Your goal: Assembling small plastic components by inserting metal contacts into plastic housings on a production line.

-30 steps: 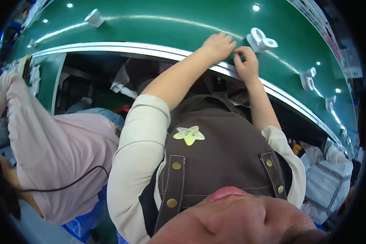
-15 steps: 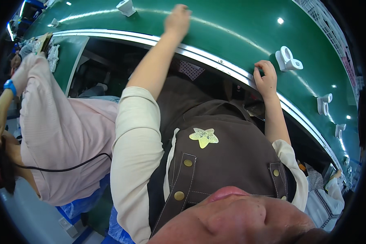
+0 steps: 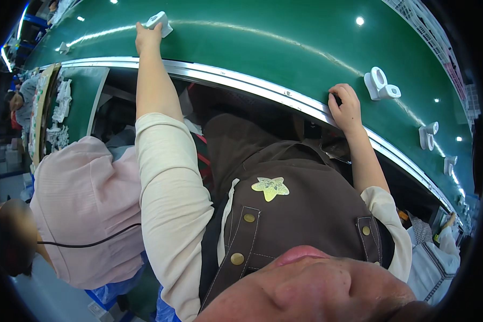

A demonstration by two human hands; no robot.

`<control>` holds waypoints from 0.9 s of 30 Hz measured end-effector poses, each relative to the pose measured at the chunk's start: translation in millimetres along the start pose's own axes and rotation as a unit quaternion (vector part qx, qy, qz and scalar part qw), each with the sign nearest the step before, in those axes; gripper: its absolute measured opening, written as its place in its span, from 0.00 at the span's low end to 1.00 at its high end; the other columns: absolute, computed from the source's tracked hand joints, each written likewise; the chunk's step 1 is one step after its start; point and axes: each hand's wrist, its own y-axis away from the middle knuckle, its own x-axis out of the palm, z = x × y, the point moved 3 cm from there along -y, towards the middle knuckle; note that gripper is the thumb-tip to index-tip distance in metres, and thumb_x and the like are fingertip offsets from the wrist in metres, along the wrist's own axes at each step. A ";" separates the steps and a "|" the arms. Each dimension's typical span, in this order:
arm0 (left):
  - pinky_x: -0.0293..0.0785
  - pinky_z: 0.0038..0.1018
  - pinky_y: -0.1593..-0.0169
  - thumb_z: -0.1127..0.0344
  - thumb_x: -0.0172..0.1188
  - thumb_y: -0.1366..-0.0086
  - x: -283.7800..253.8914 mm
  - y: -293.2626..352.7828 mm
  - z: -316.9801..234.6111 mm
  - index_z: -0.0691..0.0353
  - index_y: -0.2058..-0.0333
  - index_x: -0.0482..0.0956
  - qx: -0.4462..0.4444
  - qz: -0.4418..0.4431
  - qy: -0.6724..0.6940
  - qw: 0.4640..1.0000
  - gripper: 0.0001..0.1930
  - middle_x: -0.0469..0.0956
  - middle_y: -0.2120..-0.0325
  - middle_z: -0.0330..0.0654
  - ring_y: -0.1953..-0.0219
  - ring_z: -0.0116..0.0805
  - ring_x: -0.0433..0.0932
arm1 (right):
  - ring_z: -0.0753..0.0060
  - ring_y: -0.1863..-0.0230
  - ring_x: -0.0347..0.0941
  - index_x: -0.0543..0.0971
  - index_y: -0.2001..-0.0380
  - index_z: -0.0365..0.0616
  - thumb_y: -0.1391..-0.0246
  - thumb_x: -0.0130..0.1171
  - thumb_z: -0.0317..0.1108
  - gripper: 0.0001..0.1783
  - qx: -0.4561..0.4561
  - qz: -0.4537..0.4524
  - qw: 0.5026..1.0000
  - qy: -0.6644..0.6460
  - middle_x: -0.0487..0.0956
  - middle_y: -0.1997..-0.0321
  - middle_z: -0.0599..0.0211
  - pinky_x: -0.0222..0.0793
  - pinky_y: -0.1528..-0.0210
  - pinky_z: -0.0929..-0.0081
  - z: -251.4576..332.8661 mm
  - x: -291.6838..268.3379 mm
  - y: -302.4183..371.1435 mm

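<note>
On green surface point(image 3: 263, 56), white piece point(image 3: 163, 24), round-topped

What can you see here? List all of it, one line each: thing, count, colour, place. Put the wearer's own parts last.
White pieces: at least five, white, spaced along the green surface; farthest ones unclear
Green surface: one, green, across the top
Metal edging: one strip, silver, along its near side
White rack: one, white, upper right
White parts: several, white, far left
Person in pink: one, pink top, left
Black cord: one, black, across the pink top
Person in pale clothing: one, dark-trimmed, right
Star patch: one, yellow, on the apron
Apron: one, brown, centre
Left hand: one, bare, at a white piece
Right hand: one, bare, near the edging
</note>
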 end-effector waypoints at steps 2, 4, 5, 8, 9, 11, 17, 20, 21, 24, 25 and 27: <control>0.70 0.36 0.49 0.45 0.62 0.49 6.8 -6.1 2.5 0.59 0.44 0.65 0.026 -0.011 0.001 1.000 0.37 0.74 0.52 0.49 0.50 0.46 0.74 | 0.55 0.66 0.71 0.74 0.73 0.39 0.58 0.55 0.24 0.05 0.005 0.005 1.000 -0.004 0.74 0.69 0.59 0.68 0.63 0.66 -0.4 0.9 -0.3; 0.71 0.36 0.50 0.45 0.62 0.49 10.9 -6.4 1.7 0.58 0.47 0.69 0.028 0.005 0.017 0.999 0.34 0.76 0.54 0.49 0.51 0.45 0.75 | 0.55 0.66 0.71 0.74 0.73 0.39 0.58 0.55 0.24 0.05 0.006 0.003 1.000 -0.002 0.74 0.69 0.59 0.68 0.63 0.66 -0.5 1.5 -0.7; 0.71 0.36 0.51 0.45 0.62 0.49 11.2 -0.4 -2.9 0.58 0.50 0.73 0.030 0.022 0.031 0.999 0.31 0.77 0.56 0.49 0.53 0.45 0.76 | 0.55 0.66 0.71 0.74 0.74 0.39 0.58 0.55 0.24 0.04 0.006 0.002 1.000 -0.002 0.74 0.69 0.59 0.68 0.63 0.66 -0.7 1.1 -0.4; 0.73 0.36 0.55 0.44 0.62 0.49 19.0 19.4 -17.7 0.57 0.55 0.76 0.079 -0.037 0.065 0.994 0.28 0.79 0.61 0.48 0.57 0.46 0.78 | 0.56 0.66 0.71 0.74 0.72 0.39 0.57 0.56 0.24 0.05 0.002 0.000 1.000 -0.005 0.74 0.68 0.59 0.68 0.63 0.67 -3.7 0.5 0.9; 0.73 0.36 0.55 0.44 0.62 0.49 21.5 28.2 -22.6 0.57 0.55 0.76 0.077 -0.037 0.067 0.994 0.28 0.79 0.61 0.48 0.57 0.46 0.78 | 0.56 0.66 0.71 0.74 0.72 0.39 0.57 0.56 0.24 0.05 0.001 0.001 1.000 -0.003 0.74 0.68 0.59 0.68 0.63 0.67 -3.2 0.4 0.9; 0.73 0.34 0.56 0.42 0.64 0.52 24.1 52.9 -39.9 0.60 0.56 0.76 0.168 -0.034 0.111 0.979 0.31 0.80 0.64 0.48 0.59 0.46 0.78 | 0.60 0.66 0.72 0.74 0.64 0.40 0.56 0.57 0.26 0.12 0.023 0.011 1.000 -0.009 0.74 0.65 0.60 0.68 0.63 0.69 -2.1 1.2 -0.4; 0.75 0.31 0.65 0.56 0.70 0.53 22.8 222.7 -120.6 0.58 0.60 0.77 0.388 0.174 0.319 0.847 0.21 0.80 0.69 0.46 0.67 0.43 0.79 | 0.69 0.53 0.69 0.46 0.36 0.48 0.46 0.52 0.31 0.38 0.141 -0.012 0.922 -0.361 0.62 0.41 0.54 0.67 0.53 0.75 18.4 32.3 -12.2; 0.75 0.32 0.66 0.62 0.68 0.52 39.7 280.8 -129.8 0.57 0.61 0.75 0.436 0.189 0.348 0.808 0.19 0.79 0.69 0.45 0.67 0.43 0.79 | 0.63 0.47 0.66 0.40 0.35 0.50 0.47 0.56 0.31 0.45 0.145 -0.031 0.882 -0.447 0.55 0.37 0.52 0.67 0.49 0.69 34.4 63.6 -25.0; 0.75 0.32 0.66 0.64 0.67 0.52 40.9 293.0 -129.8 0.57 0.60 0.74 0.427 0.196 0.329 0.819 0.18 0.79 0.69 0.45 0.67 0.44 0.79 | 0.63 0.47 0.66 0.43 0.36 0.49 0.48 0.57 0.30 0.43 0.124 -0.040 0.904 -0.407 0.57 0.39 0.52 0.67 0.48 0.67 33.3 71.4 -26.0; 0.74 0.34 0.67 0.69 0.64 0.50 48.0 310.1 -129.4 0.57 0.59 0.72 0.406 0.220 0.381 0.801 0.18 0.78 0.70 0.47 0.68 0.47 0.78 | 0.66 0.51 0.68 0.51 0.41 0.44 0.51 0.61 0.32 0.38 0.200 -0.053 0.869 -0.449 0.64 0.47 0.56 0.70 0.53 0.69 26.4 74.7 -21.3; 0.74 0.34 0.67 0.70 0.64 0.49 49.5 312.3 -128.9 0.57 0.59 0.72 0.394 0.244 0.410 0.786 0.17 0.77 0.71 0.48 0.68 0.48 0.78 | 0.66 0.51 0.68 0.51 0.41 0.44 0.51 0.61 0.32 0.38 0.200 -0.050 0.870 -0.448 0.64 0.47 0.56 0.70 0.53 0.69 25.4 74.4 -21.6; 0.73 0.32 0.67 0.71 0.61 0.45 46.4 311.8 -126.9 0.59 0.55 0.69 0.414 0.257 0.422 0.764 0.18 0.77 0.70 0.48 0.70 0.43 0.78 | 0.67 0.54 0.69 0.56 0.47 0.44 0.51 0.61 0.31 0.31 0.267 -0.096 0.793 -0.539 0.67 0.52 0.60 0.71 0.53 0.67 20.4 76.0 -20.1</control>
